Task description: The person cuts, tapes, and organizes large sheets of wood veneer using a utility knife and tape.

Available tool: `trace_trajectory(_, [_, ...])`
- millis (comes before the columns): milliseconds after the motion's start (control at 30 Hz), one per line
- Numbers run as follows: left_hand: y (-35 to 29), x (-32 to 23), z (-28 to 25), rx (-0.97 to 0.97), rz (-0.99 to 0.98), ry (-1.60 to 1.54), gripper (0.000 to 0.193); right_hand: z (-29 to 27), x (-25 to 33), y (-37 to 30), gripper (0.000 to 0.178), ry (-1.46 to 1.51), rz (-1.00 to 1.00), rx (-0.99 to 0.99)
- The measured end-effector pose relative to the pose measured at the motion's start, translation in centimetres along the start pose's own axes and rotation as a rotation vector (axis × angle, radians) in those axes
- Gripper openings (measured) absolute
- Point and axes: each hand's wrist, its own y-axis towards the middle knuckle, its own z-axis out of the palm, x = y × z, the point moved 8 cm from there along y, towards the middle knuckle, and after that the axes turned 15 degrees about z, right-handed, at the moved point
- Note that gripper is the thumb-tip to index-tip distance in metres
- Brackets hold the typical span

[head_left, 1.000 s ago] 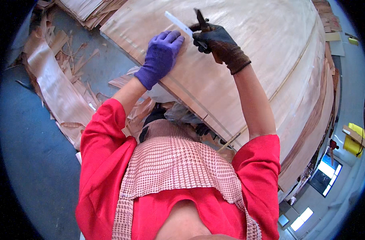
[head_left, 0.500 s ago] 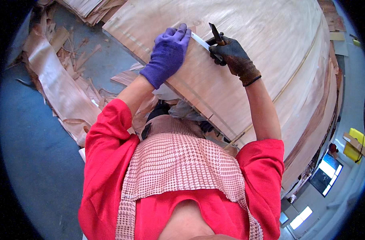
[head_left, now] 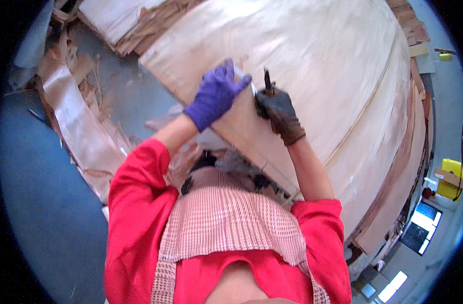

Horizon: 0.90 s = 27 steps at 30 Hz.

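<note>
A large sheet of pale wood veneer (head_left: 312,55) lies on top of a stack in front of me. My left hand (head_left: 215,96), in a purple knit glove, is over the sheet near its left edge, thumb spread away from the fingers. A narrow white strip (head_left: 240,73) runs between the thumb and fingers toward my right hand; whether the left fingers touch it is blurred. Just right of it, my right hand (head_left: 276,109), in a dark stained glove, is closed round a knife (head_left: 268,81) with its dark blade pointing up. The strip's far end is hidden at that hand.
Another veneer stack (head_left: 115,25) with ragged edges stands at the upper left. Long veneer offcuts (head_left: 82,111) and scraps lie on the blue-grey floor (head_left: 44,202). A thin raised line (head_left: 363,121) crosses the sheet. Yellow equipment (head_left: 449,180) is at the far right.
My left hand has moved down in the picture and its thumb has spread. My right hand has shifted down and slightly left, with the knife still in it. The whole view has shifted.
</note>
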Motion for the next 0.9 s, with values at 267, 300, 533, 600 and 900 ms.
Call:
trace_trajectory(267, [-0.5,0.1,-0.2,-0.046,-0.013,-0.019,0.044,1.6,-1.9,-2.7,0.013,0.150,0.126,-0.010])
trace_trajectory(300, [-0.4,0.3,-0.2,-0.044,-0.016,-0.020,0.044,1.5,-2.1,-3.1,0.013,0.161,0.111,-0.003])
trace_trajectory(533, [-6.6,6.7,-4.4,-0.489,-0.240,-0.243,0.032,1.1,-1.6,-4.4,0.024,0.072,0.027,0.042])
trace_trajectory(600, [-8.6,6.3,-5.2,-0.553,-0.237,-0.243,0.032,2.0,-0.8,-4.1,0.025,0.064,0.009,0.072])
trace_trajectory(900, [-9.7,1.3,-5.7,-0.472,-0.193,-0.302,0.031,7.1,1.7,-0.2,0.028,-0.048,-0.177,0.177])
